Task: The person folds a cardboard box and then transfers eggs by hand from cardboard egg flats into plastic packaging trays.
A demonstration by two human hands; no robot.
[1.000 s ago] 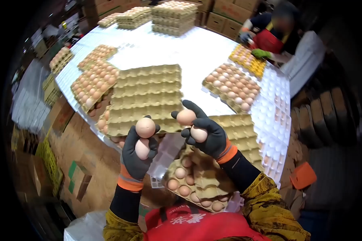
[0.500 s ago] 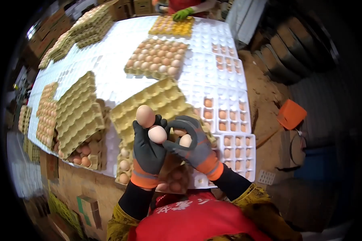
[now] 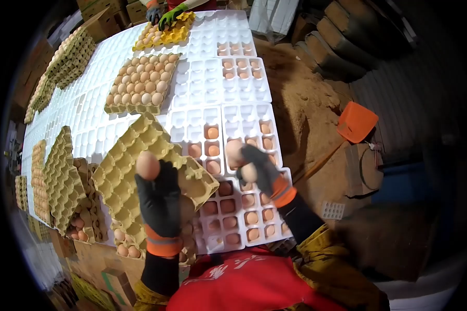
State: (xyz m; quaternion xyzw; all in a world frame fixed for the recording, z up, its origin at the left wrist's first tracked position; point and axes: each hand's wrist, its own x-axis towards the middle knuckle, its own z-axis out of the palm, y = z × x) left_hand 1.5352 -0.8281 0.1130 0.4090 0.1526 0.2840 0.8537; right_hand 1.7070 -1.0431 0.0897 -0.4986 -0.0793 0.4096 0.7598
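Observation:
My left hand (image 3: 160, 205), in a dark glove with an orange cuff, holds a brown egg (image 3: 148, 165) at its fingertips. Beneath it a pulp egg tray (image 3: 127, 168) lies tilted, with several eggs showing at its lower edge. To the right, my right hand (image 3: 264, 173) grips two eggs: a brown egg (image 3: 234, 152) at the fingers and a paler egg (image 3: 248, 172) nearer the palm. That hand is over the white foam egg tray (image 3: 249, 110), whose cells are partly filled with brown eggs. The right hand is slightly blurred.
A full pulp tray of eggs (image 3: 142, 80) sits farther back. Across the table, a co-worker's green glove (image 3: 171, 18) touches a yellow egg tray (image 3: 179, 33). Stacked pulp trays (image 3: 72, 59) stand at back left. An orange dustpan (image 3: 357, 122) lies on the floor at right.
My hands, close together before, have moved apart; the right one is now over the white tray with two eggs. One egg shows in my left hand instead of two. The view has swung right.

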